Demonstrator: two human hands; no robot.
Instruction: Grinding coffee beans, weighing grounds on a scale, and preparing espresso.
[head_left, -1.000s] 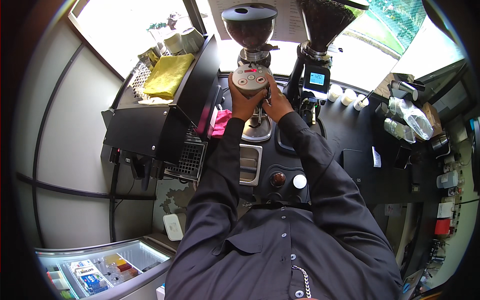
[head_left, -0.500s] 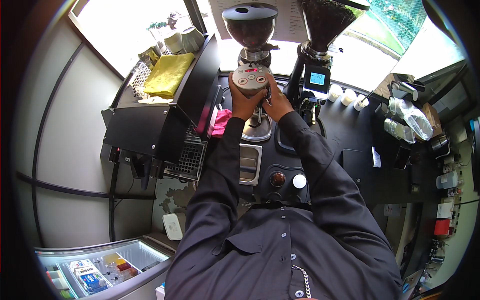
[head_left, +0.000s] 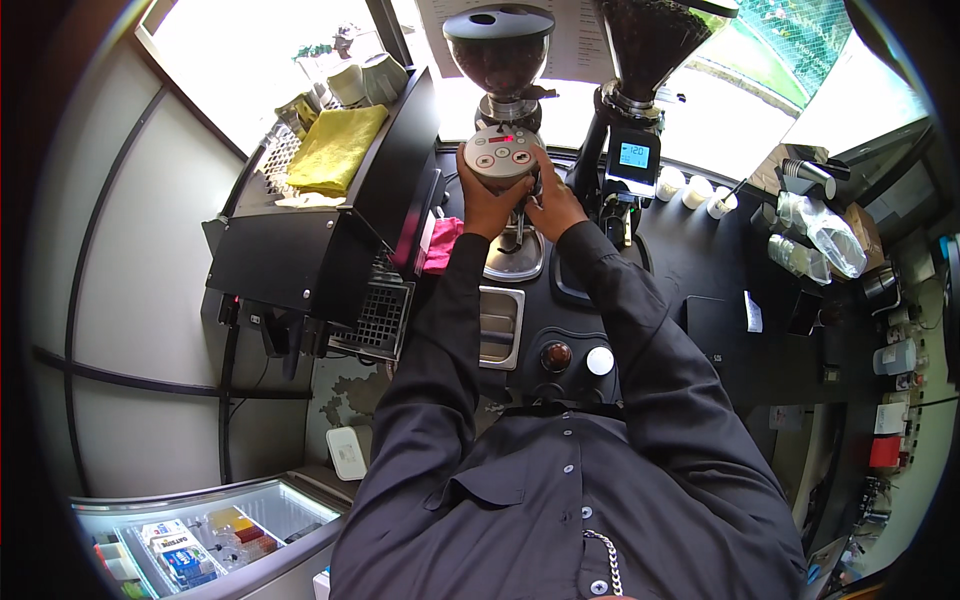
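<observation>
At the back of the counter stands a coffee grinder [head_left: 503,153] with a round silver control panel, several buttons and a small red display. A bean hopper [head_left: 497,65] with a dark lid sits above it. My left hand [head_left: 487,207] curls round the left side of the grinder's head, and my right hand [head_left: 553,203] is wrapped round its right side. Both thumbs come close together in front, under the panel. A metal spout and the grinder's steel tray [head_left: 516,260] lie below my hands. My palms and some fingertips are hidden.
A second grinder [head_left: 632,165] with a blue-lit screen stands close on the right. The black espresso machine [head_left: 300,240], with a yellow cloth [head_left: 338,150] on top, is at the left. A knock-box tray [head_left: 500,328] and a tamper [head_left: 555,357] lie nearer me.
</observation>
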